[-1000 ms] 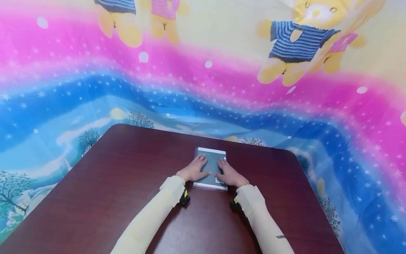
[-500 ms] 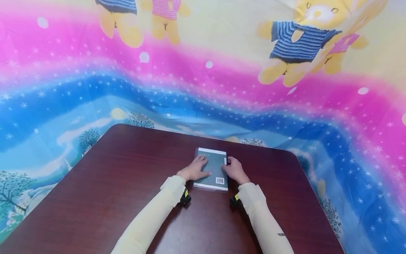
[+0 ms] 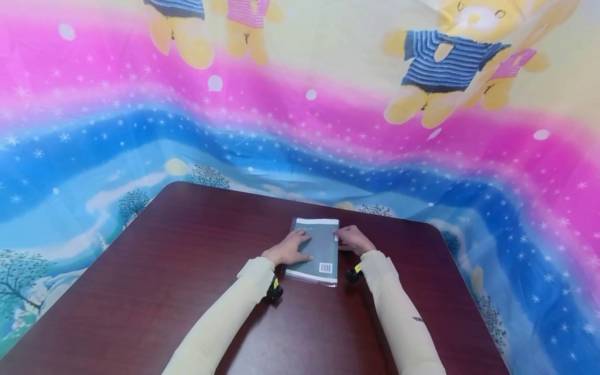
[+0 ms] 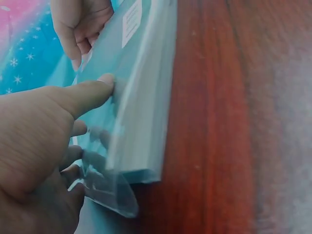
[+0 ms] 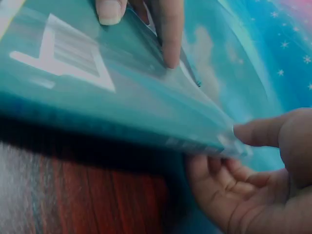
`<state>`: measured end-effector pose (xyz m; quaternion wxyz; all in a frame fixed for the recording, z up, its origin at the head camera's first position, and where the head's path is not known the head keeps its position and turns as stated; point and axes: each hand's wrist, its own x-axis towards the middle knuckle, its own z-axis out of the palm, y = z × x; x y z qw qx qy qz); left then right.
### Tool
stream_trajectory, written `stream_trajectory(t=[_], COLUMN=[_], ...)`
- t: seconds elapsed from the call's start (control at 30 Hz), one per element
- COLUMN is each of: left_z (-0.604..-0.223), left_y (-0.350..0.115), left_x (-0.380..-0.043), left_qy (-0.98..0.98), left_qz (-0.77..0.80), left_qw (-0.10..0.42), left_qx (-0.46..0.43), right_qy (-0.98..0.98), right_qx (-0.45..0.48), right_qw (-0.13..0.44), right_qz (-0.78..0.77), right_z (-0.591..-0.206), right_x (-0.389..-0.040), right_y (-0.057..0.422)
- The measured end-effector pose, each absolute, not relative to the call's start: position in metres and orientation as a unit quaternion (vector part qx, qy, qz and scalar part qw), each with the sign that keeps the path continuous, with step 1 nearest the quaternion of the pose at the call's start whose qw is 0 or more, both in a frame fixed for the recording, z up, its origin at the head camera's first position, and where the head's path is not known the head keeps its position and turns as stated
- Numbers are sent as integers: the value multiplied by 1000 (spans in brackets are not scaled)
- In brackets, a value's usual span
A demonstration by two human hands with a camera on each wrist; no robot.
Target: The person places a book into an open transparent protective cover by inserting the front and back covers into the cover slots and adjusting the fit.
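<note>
A grey-green book [image 3: 321,247] in a clear plastic cover [image 4: 126,201] lies on the table, its white barcode label [image 3: 325,267] facing up. My left hand [image 3: 288,249] rests on the book's left side with fingers spread, the thumb extended over the cover. At the opposite edge, my right hand [image 3: 354,239] pinches the book near its far right corner. In the right wrist view the right thumb [image 5: 261,131] is on top and the curled fingers [image 5: 214,180] are underneath. That edge stands raised, with a dark shadow below it. Page edges show in the left wrist view.
The dark red-brown table [image 3: 187,245] has rounded far corners. Behind it hangs a patterned cloth [image 3: 304,130] with bears and snowflakes. Black devices with yellow marks [image 3: 275,289] sit at both wrists.
My right hand has gone from lying on the cover to gripping the book's right edge. That edge has risen and shifted slightly right. The left hand stays almost in place.
</note>
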<state>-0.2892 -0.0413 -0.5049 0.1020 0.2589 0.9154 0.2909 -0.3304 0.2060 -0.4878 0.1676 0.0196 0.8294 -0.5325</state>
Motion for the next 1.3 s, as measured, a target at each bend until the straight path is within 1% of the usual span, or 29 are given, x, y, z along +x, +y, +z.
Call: stream_trajectory(t=[0.13,0.27,0.37,0.47,0.6,0.7,0.8,0.9,1.0,1.1,1.3], left_z=[-497,-485,-473,-461,-447,-439,-433,-428,-423,-416,-404], left_y=[-39,-35,-26,-15,-2,3,4,0,-9,-21,-42], left_x=[-290,-286,-278,-266,-251,-244,-243,-244,-247,-249,-252], left_qy=[917,919,918,911,905,912,919,919,916,903,856], left_qz=[284,269,267,304,347,339,327,336,356,398,497], left_qw=[108,95,73,55,7,-23,-30,-40,-49,-42,-11], left_qx=[259,274,283,272,246,231,219,202,176,155,141], right_qy=[833,833,831,832,834,832,823,814,806,809,840], right_qx=[-3,-20,-25,-25,-33,-53,-80,-110,-141,-156,-121], right_qw=[158,150,139,120,98,84,87,104,126,131,119], right_qz=[-530,-533,-538,-542,-542,-547,-556,-561,-560,-551,-515], right_z=[-484,-478,-469,-459,-446,-437,-428,-426,-429,-440,-470], right_x=[-333,-331,-328,-324,-319,-315,-309,-305,-300,-295,-282], right_y=[205,202,199,194,186,179,173,169,167,168,171])
